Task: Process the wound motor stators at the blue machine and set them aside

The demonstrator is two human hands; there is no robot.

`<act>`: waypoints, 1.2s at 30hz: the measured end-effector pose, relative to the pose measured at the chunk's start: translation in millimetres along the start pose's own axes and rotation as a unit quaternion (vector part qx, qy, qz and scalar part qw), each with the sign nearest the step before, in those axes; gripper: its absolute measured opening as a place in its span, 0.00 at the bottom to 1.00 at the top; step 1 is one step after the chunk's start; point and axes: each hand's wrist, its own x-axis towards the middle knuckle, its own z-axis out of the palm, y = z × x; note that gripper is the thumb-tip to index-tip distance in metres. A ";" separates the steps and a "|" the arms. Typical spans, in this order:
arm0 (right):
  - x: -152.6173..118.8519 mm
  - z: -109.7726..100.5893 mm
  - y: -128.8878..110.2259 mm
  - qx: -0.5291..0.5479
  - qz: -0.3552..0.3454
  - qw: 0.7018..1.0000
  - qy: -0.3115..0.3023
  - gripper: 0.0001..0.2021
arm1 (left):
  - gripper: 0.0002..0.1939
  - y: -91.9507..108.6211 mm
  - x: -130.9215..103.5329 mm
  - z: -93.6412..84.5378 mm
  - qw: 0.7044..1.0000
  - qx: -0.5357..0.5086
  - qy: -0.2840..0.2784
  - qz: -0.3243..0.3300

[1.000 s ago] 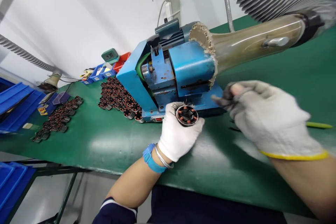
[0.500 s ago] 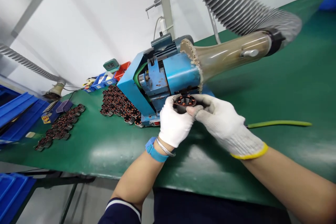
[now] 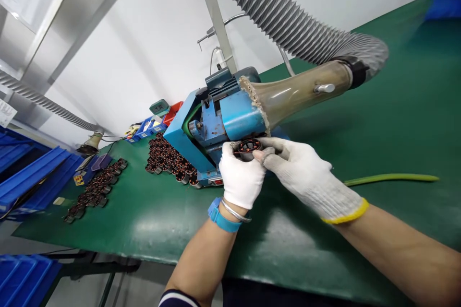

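A motor stator [image 3: 249,146], a dark ring with copper windings, is held between both gloved hands at the front of a blue belt-driven machine [image 3: 240,114]. My left hand [image 3: 240,172], in a white glove, grips its left side with the fingers closed. From the right, my right hand [image 3: 300,165], in a white knitted glove with a yellow cuff, pinches it between thumb and fingers. The ring's open face tilts up toward me. Whether its far side touches the machine is hidden.
Many stators [image 3: 167,158] stand left of the machine, and another row of stators [image 3: 95,189] lies farther left. A duct [image 3: 298,96] joins a grey corrugated hose [image 3: 281,14]. A green rod-like thing [image 3: 396,178] lies on the green table [image 3: 144,223]. Blue bins [image 3: 36,172] are at far left.
The camera view has shifted, so the machine and table appear lower and tilted differently. Both hands still hold the stator at the machine's front; its face looks slightly more turned toward me.
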 end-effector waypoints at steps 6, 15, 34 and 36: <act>0.8 0.2 2.1 0.001 0.001 1.000 0.008 0.17 | 0.27 3.5 0.2 1.5 1.000 0.015 0.012 0.000; -5.1 -0.6 8.0 -0.019 0.014 0.999 0.026 0.24 | 0.26 7.7 -6.8 -4.6 0.998 0.059 0.008 -0.011; -17.1 -3.4 26.0 -0.125 -0.008 0.992 0.012 0.24 | 0.28 -13.6 -13.6 -20.1 0.999 0.021 -0.030 -0.004; -9.6 -3.7 23.6 -0.113 0.006 0.993 0.031 0.24 | 0.27 -14.0 -6.0 -15.6 0.999 0.025 -0.042 0.003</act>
